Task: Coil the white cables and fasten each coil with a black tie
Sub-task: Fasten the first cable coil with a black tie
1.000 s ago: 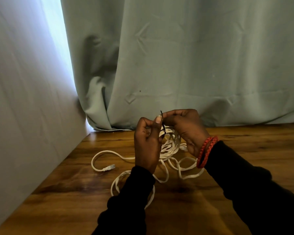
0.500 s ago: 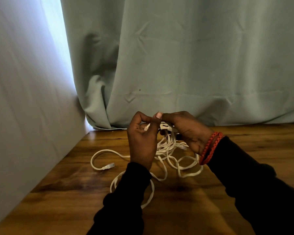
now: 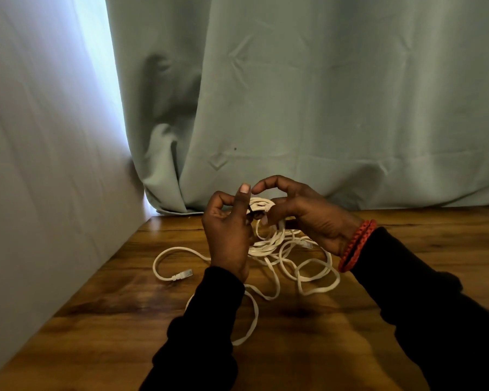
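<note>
A small coil of white cable (image 3: 261,206) is held up above the wooden table (image 3: 407,249), between my two hands. My left hand (image 3: 227,232) grips the coil's left side, thumb pointing up and fingers curled behind it. Fingers and thumb of my right hand (image 3: 308,217) curl round the right side, with the index finger arched over the top. Only a dark bit of the black tie (image 3: 251,213) shows between my thumbs; the rest is hidden. More white cable (image 3: 316,266) lies in loose loops on the table below, with one plug end (image 3: 182,275) to the left.
A grey wall (image 3: 54,165) closes off the left side of the table. A pale green curtain (image 3: 322,108) hangs along its back edge. Bare wood lies to the right of the cable loops and in front of them.
The black tie stood up between my fingers a second ago; now it is down at the coil and mostly hidden. My right index finger has lifted into an arch over the coil.
</note>
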